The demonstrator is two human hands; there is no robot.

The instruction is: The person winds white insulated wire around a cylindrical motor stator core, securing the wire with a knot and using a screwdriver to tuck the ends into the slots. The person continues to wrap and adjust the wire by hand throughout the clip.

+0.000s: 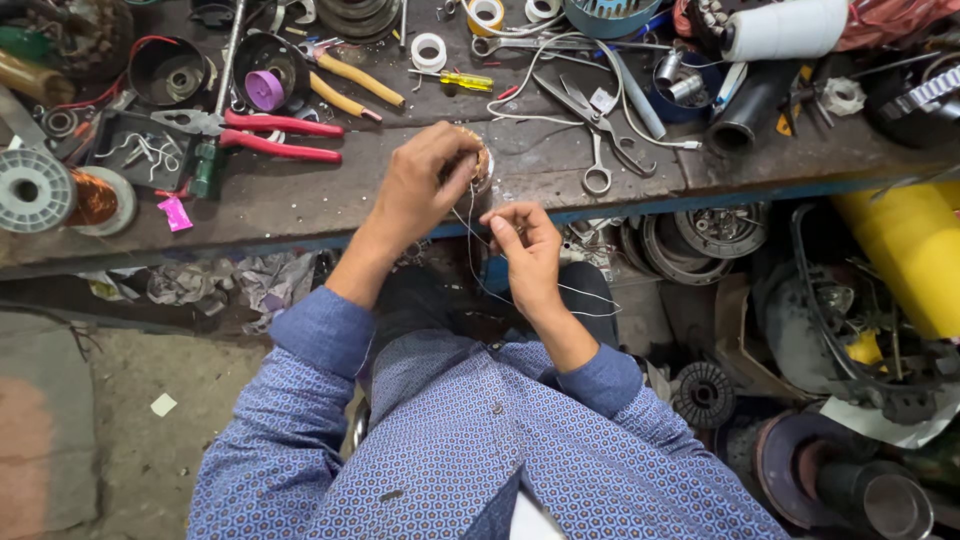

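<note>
At the front edge of the worktop (300, 205), the left hand (425, 185) is closed around a small copper coil (484, 160), while the right hand (525, 245) pinches thin white wire (470, 235) just below it. In my judgement the slack loops trailing to the lap could snag or kink, and the red-handled pliers (270, 135) nearby could catch them.

The shirt (470, 440) is blue with a small repeating dot pattern. The pliers (270, 135) have red handles, and another pair (350, 85) yellow ones. A spool (95, 198) carries copper-coloured wire. The worktop (300, 195) is dark grey with a blue front edge. A scrap (175, 213) is pink, a cap (264, 90) purple, and a roll (785, 28) white.
</note>
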